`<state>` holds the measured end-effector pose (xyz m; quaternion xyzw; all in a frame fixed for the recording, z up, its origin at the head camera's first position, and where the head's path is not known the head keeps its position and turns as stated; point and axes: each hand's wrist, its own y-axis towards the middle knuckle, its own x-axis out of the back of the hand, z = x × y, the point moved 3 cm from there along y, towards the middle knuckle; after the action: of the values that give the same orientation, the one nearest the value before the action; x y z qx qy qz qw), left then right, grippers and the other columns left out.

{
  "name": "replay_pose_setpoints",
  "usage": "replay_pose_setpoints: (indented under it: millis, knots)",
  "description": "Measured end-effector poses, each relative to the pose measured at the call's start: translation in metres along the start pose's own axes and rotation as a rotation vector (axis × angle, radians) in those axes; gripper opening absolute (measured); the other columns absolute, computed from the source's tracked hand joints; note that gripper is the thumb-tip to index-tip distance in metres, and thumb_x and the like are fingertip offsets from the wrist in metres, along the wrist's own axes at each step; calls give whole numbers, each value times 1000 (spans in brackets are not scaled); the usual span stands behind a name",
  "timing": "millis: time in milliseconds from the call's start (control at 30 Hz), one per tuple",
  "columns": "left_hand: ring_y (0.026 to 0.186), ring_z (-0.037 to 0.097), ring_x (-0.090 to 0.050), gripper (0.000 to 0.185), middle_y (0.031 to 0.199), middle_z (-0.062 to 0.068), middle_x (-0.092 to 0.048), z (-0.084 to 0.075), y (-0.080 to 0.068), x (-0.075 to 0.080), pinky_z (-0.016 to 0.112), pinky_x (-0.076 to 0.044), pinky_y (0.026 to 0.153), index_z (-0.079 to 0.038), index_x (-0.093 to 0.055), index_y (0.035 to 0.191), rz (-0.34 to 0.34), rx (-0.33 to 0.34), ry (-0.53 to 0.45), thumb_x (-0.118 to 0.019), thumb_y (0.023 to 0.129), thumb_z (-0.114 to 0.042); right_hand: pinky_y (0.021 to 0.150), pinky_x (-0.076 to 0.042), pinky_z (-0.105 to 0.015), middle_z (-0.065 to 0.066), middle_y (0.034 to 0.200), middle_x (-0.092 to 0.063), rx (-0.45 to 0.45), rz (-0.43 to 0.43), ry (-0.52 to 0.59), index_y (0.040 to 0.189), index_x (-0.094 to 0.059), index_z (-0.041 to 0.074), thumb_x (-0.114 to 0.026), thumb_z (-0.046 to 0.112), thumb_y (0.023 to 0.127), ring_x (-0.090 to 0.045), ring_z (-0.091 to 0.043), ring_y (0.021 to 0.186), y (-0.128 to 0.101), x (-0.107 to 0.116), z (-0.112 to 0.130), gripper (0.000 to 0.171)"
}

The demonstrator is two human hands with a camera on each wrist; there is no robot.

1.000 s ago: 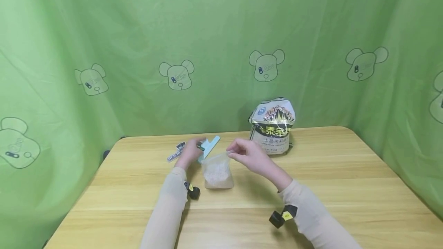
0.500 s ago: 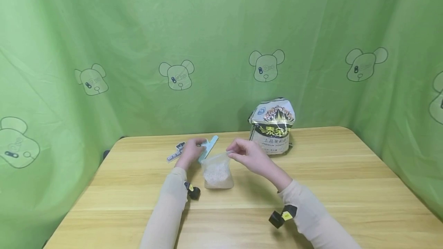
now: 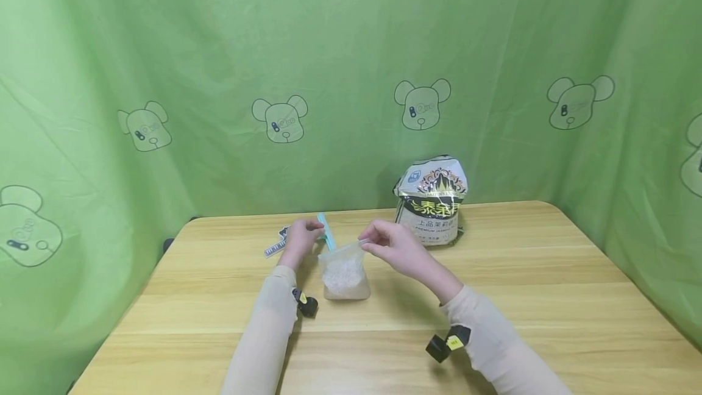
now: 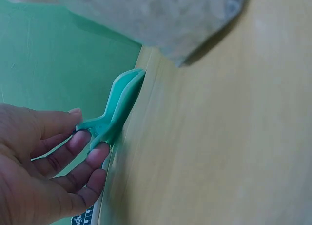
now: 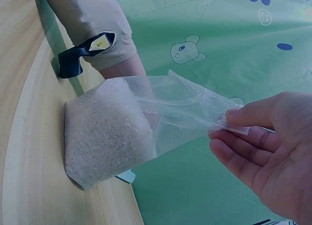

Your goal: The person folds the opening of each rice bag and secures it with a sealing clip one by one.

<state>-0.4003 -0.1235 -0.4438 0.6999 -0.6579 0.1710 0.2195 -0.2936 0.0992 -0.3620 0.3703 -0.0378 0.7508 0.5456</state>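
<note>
My left hand (image 3: pixel 301 239) pinches the handles of a teal bag clip (image 4: pixel 117 105) between thumb and fingers, just left of a small clear plastic bag of rice (image 3: pixel 345 276). In the left wrist view the clip's long jaws lie almost together, close by the tabletop. With thumb and fingertips, my right hand (image 3: pixel 397 245) pinches the top corner of that bag. The bag stands on the table, its lower part filled with white rice (image 5: pixel 109 137) and its upper film drawn up toward my right fingers. Part of the clip is hidden behind the bag in the head view.
A large printed rice sack (image 3: pixel 433 206) stands at the back of the wooden table (image 3: pixel 521 279), beyond my right hand. Left of my left hand lies a flat black-and-white piece with a piano-key pattern (image 3: pixel 274 249). Green curtains (image 3: pixel 351 47) hang behind the table.
My left hand has turned the bag clip from a broad, face-on slant to nearly edge-on and moved its top leftward. The right hand and the rice bag have stayed put.
</note>
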Motion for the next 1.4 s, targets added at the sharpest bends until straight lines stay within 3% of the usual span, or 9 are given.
replay_pose_setpoints:
  millis: [300, 700, 1067, 1267, 1400]
  knots:
    - [83, 21, -60, 12, 94, 11, -64, 1, -1, 2, 30, -51, 73, -2, -62, 95, -33, 47, 17, -68, 89, -10, 85, -58, -28, -6, 93, -72, 3, -1, 1, 98, -67, 8, -69, 11, 88, -67, -14, 86, -1, 0, -1, 10]
    - [79, 19, -57, 33, 95, 11, -60, 0, 1, 3, 24, -50, 64, 1, -56, 117, -14, 75, -45, -67, 86, -5, 84, -58, -29, -5, 93, -72, -4, -4, -10, 98, -67, 9, -69, 12, 88, -67, -14, 86, 0, 0, -1, 10]
    - [88, 24, -61, 35, 106, 15, -61, -7, -2, 17, 27, -55, 73, -2, -56, 118, -56, 41, -68, -67, 85, -3, 86, -58, -30, -5, 93, -72, -7, 3, -10, 98, -67, 9, -69, 12, 88, -67, -14, 88, -1, 0, 0, 11]
    - [110, 34, -61, 42, 119, 22, -60, -16, -2, 31, 40, -55, 94, 1, -54, 125, -65, 2, -143, -65, 84, -1, 86, -58, -30, -6, 94, -72, -8, 6, -6, 99, -67, 8, -68, 12, 88, -67, -15, 88, -1, 0, -1, 11]
    - [115, 37, -60, 47, 125, 25, -61, -22, -2, 40, 43, -53, 97, 3, -53, 130, -56, -13, -198, -66, 85, -1, 87, -58, -31, -6, 94, -72, -11, 7, -5, 99, -67, 8, -68, 12, 89, -67, -15, 88, 0, 0, -2, 11]
